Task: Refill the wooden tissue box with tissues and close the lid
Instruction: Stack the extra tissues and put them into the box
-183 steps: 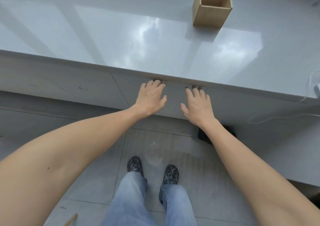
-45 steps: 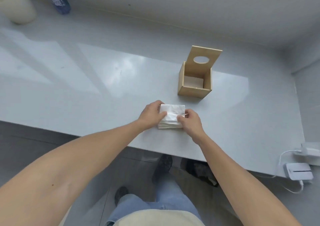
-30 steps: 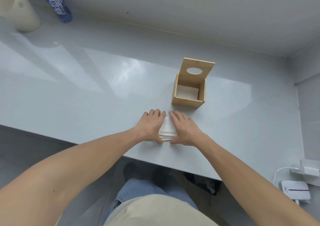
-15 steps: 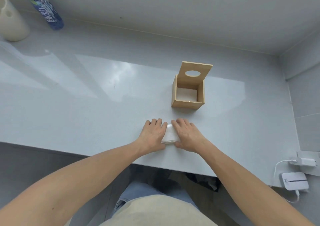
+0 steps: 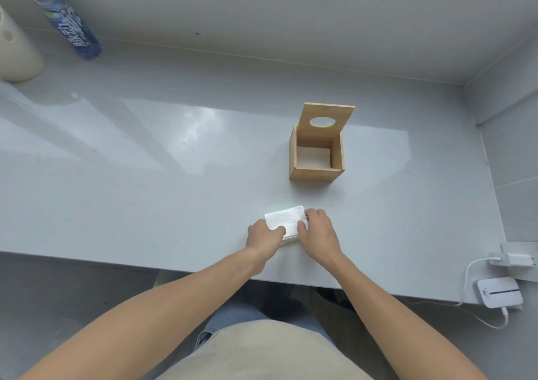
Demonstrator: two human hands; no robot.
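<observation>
A stack of white tissues (image 5: 283,219) lies on the grey counter (image 5: 145,190) near its front edge. My left hand (image 5: 263,238) grips the stack's near left corner, and my right hand (image 5: 317,231) grips its right side, thumb on top. Beyond them stands the wooden tissue box (image 5: 316,158). Its lid (image 5: 327,120), which has an oval hole, is tilted up at the back. The bottom of the box looks white.
A blue labelled bottle (image 5: 68,23) and a cream cylinder (image 5: 16,50) stand at the counter's far left. A white device (image 5: 499,292) and a charger (image 5: 512,260) with cables sit at the right edge. A wall runs behind the counter.
My hands were pressed flat on the tissue stack; now the fingers have curled round its sides and more of its top shows. The view has shifted slightly.
</observation>
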